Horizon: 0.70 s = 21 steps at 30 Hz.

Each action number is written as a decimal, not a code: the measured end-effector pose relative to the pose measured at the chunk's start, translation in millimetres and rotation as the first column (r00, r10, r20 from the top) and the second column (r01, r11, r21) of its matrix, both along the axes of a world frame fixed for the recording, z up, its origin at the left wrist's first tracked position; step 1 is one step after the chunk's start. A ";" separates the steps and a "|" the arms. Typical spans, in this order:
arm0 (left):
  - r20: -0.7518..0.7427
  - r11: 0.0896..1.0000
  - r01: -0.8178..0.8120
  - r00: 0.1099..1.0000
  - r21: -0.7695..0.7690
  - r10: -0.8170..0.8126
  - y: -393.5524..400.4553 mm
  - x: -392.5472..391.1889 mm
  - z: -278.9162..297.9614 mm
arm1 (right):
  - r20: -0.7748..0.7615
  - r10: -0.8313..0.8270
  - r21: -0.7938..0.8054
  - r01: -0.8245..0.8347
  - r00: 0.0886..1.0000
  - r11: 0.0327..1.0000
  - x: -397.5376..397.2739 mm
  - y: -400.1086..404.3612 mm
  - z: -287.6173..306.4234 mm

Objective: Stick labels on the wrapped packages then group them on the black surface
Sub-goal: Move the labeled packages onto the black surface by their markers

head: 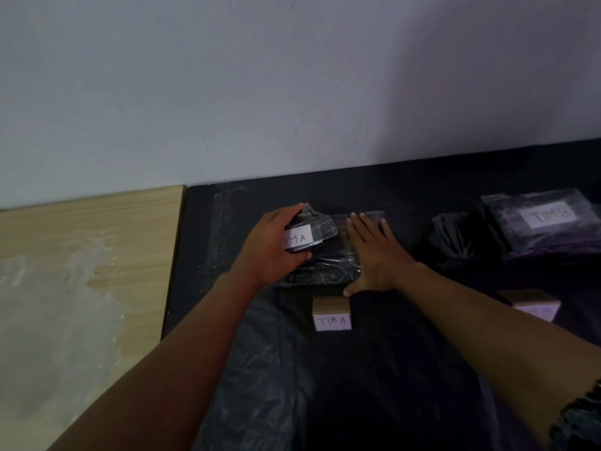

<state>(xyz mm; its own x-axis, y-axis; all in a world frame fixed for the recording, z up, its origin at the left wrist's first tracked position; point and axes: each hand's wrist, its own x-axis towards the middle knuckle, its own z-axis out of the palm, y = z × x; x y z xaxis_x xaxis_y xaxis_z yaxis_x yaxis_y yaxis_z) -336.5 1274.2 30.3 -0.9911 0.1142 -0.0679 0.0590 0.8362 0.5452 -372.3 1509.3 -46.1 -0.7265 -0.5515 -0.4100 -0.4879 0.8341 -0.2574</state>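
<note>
- Head view looks down on a wide matte black surface (406, 196) running along a pale wall (292, 76), with a light wooden tabletop (81, 255) butting against its left edge.
- Crinkled black plastic sheeting (270, 369) lies on the near part of that surface, between the two forearms.
- Off to the far right, a stack of black plastic-wrapped packages (536, 229) sits with a white label reading TIMA on top; a dark crumpled bundle lies just beside it.
- Centre stage: a flat black package in glossy wrap (325, 265) rests on the surface.
- Right hand (374, 252) is spread flat, fingers apart, palm pressing down on that flat package's right edge, thumb at its near corner.
- Left hand (270, 249) is clamped round a small black wrapped package (312, 232), which sits on top of the flat one, its white TIMA label (298, 239) facing up.
- Just near the right thumb stands a small brown cardboard box with a white TIMA label (331, 315).
- Another small brown box (533, 304) sits near the right forearm; its label is blurred.
</note>
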 end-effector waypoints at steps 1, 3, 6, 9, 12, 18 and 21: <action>0.002 1.000 0.017 1.000 0.001 -0.017 4.7 -1.7 -1.2 | -0.011 -0.036 -0.018 0.036 0.999 0.999 5.3 7.7 -0.5; 0.015 0.999 0.052 0.999 -0.001 -0.052 13.1 -3.2 -4.0 | -0.017 -0.109 -0.075 0.107 0.994 0.991 15.7 19.2 -1.9; 0.019 0.993 0.116 0.993 -0.011 -0.116 26.9 -2.5 -9.0 | 0.003 -0.187 -0.146 0.185 0.982 0.972 29.2 30.4 -3.2; 0.008 0.990 0.141 0.990 -0.001 -0.141 35.5 -2.2 -12.3 | 0.021 -0.234 -0.206 0.233 0.972 0.950 37.8 32.7 -2.3; 0.005 0.990 0.137 0.991 0.011 -0.137 39.8 -2.3 -14.5 | 0.022 -0.272 -0.237 0.270 0.962 0.933 42.9 30.3 -1.8; -0.053 0.989 0.134 0.989 -0.064 -0.138 42.4 1.1 -15.1 | 0.037 -0.304 -0.234 0.304 0.952 0.924 47.0 26.4 -5.7; -0.070 0.998 0.038 0.997 -0.055 -0.042 34.0 9.3 -12.4 | 0.048 -0.315 -0.225 0.317 0.948 0.921 47.6 25.2 -6.5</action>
